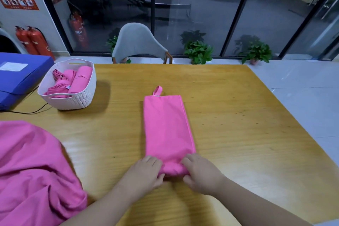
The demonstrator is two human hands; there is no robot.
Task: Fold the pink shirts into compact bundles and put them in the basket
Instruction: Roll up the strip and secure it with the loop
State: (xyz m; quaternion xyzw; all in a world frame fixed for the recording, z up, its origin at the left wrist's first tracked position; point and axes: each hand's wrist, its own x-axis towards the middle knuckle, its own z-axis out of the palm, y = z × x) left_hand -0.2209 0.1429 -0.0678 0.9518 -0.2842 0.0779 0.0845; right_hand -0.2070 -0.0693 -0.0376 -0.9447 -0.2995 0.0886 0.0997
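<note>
My left hand (146, 172) and right hand (200, 172) each pinch the rolled near end of the folded pink shirt (167, 126); the basket (73, 97) sits at ten o'clock on the desk (238, 115).

We cannot see the near end of the folded shirt (167, 128); the left hand (145, 174) and right hand (200, 172) cover its rolled edge, their fingers (187, 159) tucked partly out of sight. The loose shirt pile (34, 170) runs off the left and bottom edges. The basket (78, 97) wall hides the lower parts of its bundles (73, 80).
</note>
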